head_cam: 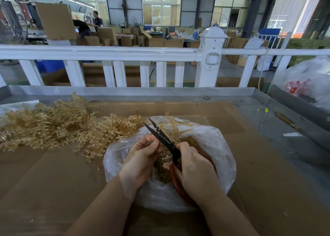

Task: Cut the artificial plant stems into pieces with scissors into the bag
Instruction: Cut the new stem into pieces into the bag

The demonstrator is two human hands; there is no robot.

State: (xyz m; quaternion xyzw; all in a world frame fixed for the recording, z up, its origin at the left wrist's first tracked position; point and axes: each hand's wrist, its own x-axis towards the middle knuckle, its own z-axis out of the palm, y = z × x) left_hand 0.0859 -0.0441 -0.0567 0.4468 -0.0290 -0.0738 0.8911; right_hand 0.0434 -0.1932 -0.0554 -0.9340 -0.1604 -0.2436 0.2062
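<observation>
On the cardboard-covered counter (250,164), a pile of golden stems (53,125) is lying left of the clear bag (219,146). Over it, the left hand (141,157) is pinching a stem while the right hand (194,168) is gripping open scissors (160,136).

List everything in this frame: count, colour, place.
scissors: 1, black blades open, red handles, over the bag
bag: 1, clear plastic, table centre, cut pieces inside
stem pile: 1, golden-tan, table left
stem: 1, tan, between the blades
cardboard sheet: brown, covering table
fence: 1, white, behind table
second bag: 1, clear with red contents, far right
left hand: 1, holds stem
right hand: 1, grips scissors handles
</observation>
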